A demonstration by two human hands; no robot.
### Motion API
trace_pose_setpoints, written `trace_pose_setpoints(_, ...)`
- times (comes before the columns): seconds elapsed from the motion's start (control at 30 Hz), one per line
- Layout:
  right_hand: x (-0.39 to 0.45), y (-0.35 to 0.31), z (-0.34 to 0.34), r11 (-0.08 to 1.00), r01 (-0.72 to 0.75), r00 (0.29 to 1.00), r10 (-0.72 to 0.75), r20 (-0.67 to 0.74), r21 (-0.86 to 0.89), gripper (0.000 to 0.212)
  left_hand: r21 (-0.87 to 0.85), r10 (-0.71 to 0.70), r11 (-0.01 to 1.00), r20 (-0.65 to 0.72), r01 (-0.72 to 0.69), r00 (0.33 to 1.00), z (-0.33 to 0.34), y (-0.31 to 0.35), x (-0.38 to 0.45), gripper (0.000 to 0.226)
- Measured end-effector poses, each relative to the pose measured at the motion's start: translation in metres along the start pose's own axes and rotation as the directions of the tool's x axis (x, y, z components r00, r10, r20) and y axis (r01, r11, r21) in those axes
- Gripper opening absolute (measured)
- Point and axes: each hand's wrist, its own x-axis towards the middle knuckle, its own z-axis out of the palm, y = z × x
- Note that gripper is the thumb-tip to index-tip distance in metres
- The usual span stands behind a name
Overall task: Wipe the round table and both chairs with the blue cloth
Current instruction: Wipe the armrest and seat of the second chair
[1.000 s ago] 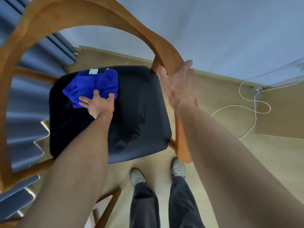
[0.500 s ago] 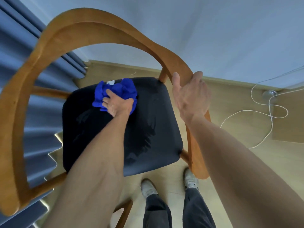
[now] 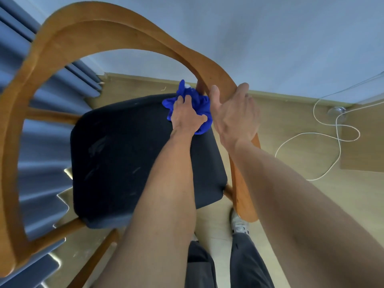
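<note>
Nearest the camera are the person's trousers (image 3: 228, 265) and one shoe (image 3: 240, 224) on the floor (image 3: 291, 125), with both bare forearms reaching away over the chair.

The seat (image 3: 124, 154) is dark and padded, and lies under the left forearm. At its far right corner the left hand (image 3: 187, 115) presses down on the cloth (image 3: 202, 104), fingers spread flat over it with the thumb hooked round its near edge; the cloth is bunched into a lump with no clear long axis, one tuft poking up toward the wall.

Just to the right, the right hand (image 3: 234, 113) wraps the armrest (image 3: 220, 80), thumb on the inner side and fingers over the outer, closed on the wood to steady the chair. The cloth touches the post under that rail, so the rail lies up and right of the left hand, its length running from the far curve back toward the person.

Beyond, the backrest (image 3: 99, 23) arcs left. A curtain (image 3: 41, 129) hangs left, a cord (image 3: 324, 129) trails right, and the wall (image 3: 270, 38) closes the view. The table is not in view.
</note>
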Motion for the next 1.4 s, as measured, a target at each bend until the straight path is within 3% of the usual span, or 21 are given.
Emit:
trace_pose_setpoints(0.1, 0.0, -0.001, -0.001, 1.0, -0.001, 1.0, 0.001, -0.009, 0.008, 0.053, -0.073, 0.029, 0.997, -0.016, -0.03, 0.999, 0.005, 0.0, -0.012, 0.087)
trace_pose_setpoints(0.17, -0.001, -0.001, 0.0, 1.0, 0.007, 1.0, -0.007, -0.014, 0.001, 0.052, 0.033, 0.112, 0.993, 0.007, -0.112, 0.994, 0.014, -0.005, -0.022, 0.091)
trace_pose_setpoints(0.27, -0.002, -0.002, -0.001, 1.0, 0.011, 1.0, -0.011, -0.015, -0.003, 0.05, 0.24, 0.185, 0.949, 0.11, -0.207, 0.977, 0.025, -0.006, -0.041, 0.078)
trace_pose_setpoints(0.47, -0.002, -0.002, -0.003, 0.998, 0.021, 1.0, -0.022, -0.014, -0.051, 0.05, 0.337, 0.293, 0.868, 0.246, -0.365, 0.924, 0.043, 0.004, -0.119, 0.044)
trace_pose_setpoints(0.73, -0.007, -0.006, -0.006, 0.994, 0.044, 0.999, -0.046, -0.015, -0.098, 0.059, 0.247, 0.325, 0.895, 0.206, -0.37, 0.923, 0.068, -0.012, -0.176, 0.05)
trace_pose_setpoints(0.9, -0.007, -0.005, -0.005, 0.996, 0.045, 0.999, -0.048, -0.026, -0.083, 0.06, 0.263, 0.264, 0.913, 0.199, -0.311, 0.944, 0.079, -0.022, -0.204, 0.055)
trace_pose_setpoints(1.03, -0.007, -0.002, 0.0, 0.959, 0.223, 0.968, -0.239, -0.074, -0.174, 0.058, 0.246, 0.246, 0.922, 0.222, -0.298, 0.943, 0.079, -0.023, -0.206, 0.055)
trace_pose_setpoints(1.1, -0.008, -0.001, -0.001, 0.918, 0.344, 0.935, -0.354, -0.016, -0.198, 0.054, 0.252, 0.245, 0.922, 0.206, -0.293, 0.947, 0.078, -0.024, -0.207, 0.058)
trace_pose_setpoints(1.27, -0.008, -0.001, -0.007, 0.858, 0.47, 0.883, -0.456, 0.115, -0.209, 0.055, 0.202, 0.183, 0.958, 0.105, -0.202, 0.977, 0.082, -0.032, -0.225, 0.07)
trace_pose_setpoints(1.37, -0.012, 0.0, -0.003, 0.721, 0.643, 0.761, -0.64, 0.109, -0.258, 0.03, 0.214, 0.165, 0.961, 0.062, -0.175, 0.984, 0.086, -0.042, -0.23, 0.078)
trace_pose_setpoints(1.4, -0.013, -0.001, -0.003, 0.729, 0.633, 0.765, -0.64, 0.069, -0.261, 0.02, 0.213, 0.157, 0.963, 0.054, -0.165, 0.986, 0.085, -0.043, -0.231, 0.079)
